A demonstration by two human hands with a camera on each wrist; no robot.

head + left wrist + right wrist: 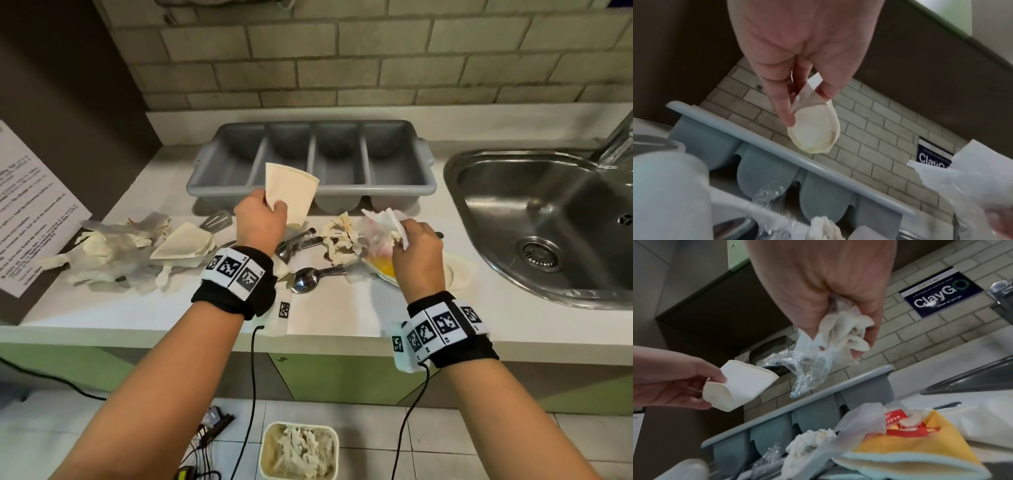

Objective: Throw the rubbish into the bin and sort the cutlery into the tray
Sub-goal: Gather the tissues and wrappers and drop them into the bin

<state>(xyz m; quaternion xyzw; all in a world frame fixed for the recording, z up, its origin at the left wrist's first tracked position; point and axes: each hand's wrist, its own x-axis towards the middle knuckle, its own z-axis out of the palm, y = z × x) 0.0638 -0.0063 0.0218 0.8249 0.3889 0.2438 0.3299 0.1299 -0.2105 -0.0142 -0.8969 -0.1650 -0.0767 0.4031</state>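
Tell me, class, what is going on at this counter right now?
A person is clearing rubbish. Their left hand pinches a flattened paper cup in front of the grey cutlery tray, whose four compartments look empty. Their right hand grips a crumpled tissue and clear plastic wrap. Spoons, a slotted turner and more wrappers lie on the counter. The bin on the floor already holds some tissue.

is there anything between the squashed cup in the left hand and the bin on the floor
The counter edge does: the left hand holds the flattened paper cup above the worktop, and the bin sits on the floor in front of the cabinets. Once the cup is drawn back past that edge, nothing visible blocks the drop.
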